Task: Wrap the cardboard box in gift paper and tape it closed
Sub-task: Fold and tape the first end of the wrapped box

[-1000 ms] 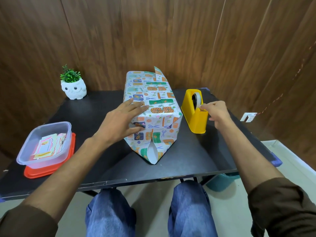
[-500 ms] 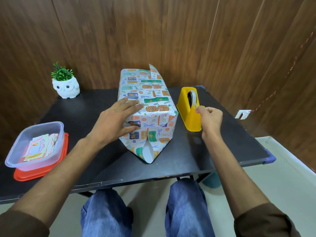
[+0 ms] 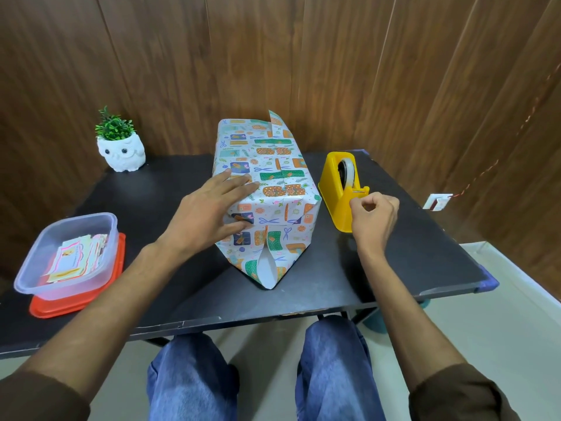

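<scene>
The cardboard box point(image 3: 267, 183) stands in the middle of the bench point(image 3: 151, 208), its long side running from the near edge toward the far one. It is already covered in gift paper point(image 3: 285, 165), and the seam along the top looks closed. The near end is folded into a pointed flap point(image 3: 267, 268) that lies out on the bench, white side showing and not yet stuck up. At the far end a paper corner point(image 3: 274, 120) stands loose. The left hand point(image 3: 209, 214) lies flat with straight fingers over the box's near left top corner, thumb on the end face, steadying it. The right hand point(image 3: 375, 212) is curled, thumb and forefinger pinched together just at the cutter of the yellow dispenser point(image 3: 340, 208), which sits just beside the box toward the right edge. It seems to be pinching the free end of the tape point(image 3: 349, 174), though the clear strip itself cannot be made out. The step in hand looks like drawing off a piece of tape for the near end. The next move calls for pulling out a short length, tearing it against the blade, then folding the flap up snug and pressing the tape across it.
</scene>
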